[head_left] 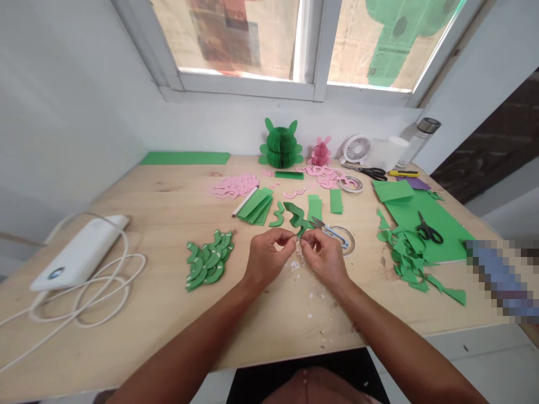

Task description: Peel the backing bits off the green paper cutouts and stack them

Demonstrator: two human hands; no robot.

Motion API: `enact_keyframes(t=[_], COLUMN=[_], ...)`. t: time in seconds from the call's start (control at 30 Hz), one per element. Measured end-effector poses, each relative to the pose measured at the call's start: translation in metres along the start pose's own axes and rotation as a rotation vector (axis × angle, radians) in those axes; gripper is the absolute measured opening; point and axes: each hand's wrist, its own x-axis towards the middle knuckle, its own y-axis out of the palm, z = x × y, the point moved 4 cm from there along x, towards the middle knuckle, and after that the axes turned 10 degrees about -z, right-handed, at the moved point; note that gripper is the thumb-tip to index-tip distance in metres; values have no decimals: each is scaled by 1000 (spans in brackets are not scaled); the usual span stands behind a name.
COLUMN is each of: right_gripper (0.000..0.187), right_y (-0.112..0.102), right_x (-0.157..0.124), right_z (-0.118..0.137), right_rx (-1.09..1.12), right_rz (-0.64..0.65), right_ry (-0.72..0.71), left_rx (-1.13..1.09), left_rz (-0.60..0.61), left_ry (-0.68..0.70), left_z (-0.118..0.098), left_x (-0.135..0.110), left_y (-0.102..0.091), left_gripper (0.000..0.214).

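Observation:
My left hand [265, 255] and my right hand [323, 255] meet over the middle of the wooden table [168, 314]. Both pinch a small green paper cutout [300, 228] between thumb and fingertips. Tiny white scraps [295, 265] lie under my hands. A pile of curved green cutouts [209, 259] sits to the left of my left hand. Behind my right hand lie a roll of clear tape [346, 240] and small blue-handled scissors [330, 230].
Folded green strips [256, 205], pink cutouts [233, 186] and two honeycomb paper figures, green [281, 145] and pink [320, 151], stand farther back. Green sheet [433, 224] with black scissors [428, 230] and offcuts lies right. A white power bank [80, 252] with cable lies left. A small fan [356, 149] stands at back.

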Motion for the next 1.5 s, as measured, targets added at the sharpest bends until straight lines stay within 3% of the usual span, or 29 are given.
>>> enact_keyframes(t=[0.53, 0.97, 1.33, 1.5], right_gripper=[8, 3, 6, 6], right_y=[4, 7, 5, -2], right_x=[1, 0, 1, 1], right_z=[-14, -19, -12, 2], right_rx=[87, 80, 45, -59], right_rz=[37, 45, 72, -22], right_ry=[141, 168, 135, -14], left_rx=[-146, -81, -115, -120], left_rz=[105, 111, 63, 30], left_ry=[-170, -113, -164, -200], left_z=[6, 4, 8, 10], left_x=[3, 2, 3, 2], left_y=[4, 5, 4, 4], left_gripper=[14, 13, 12, 12])
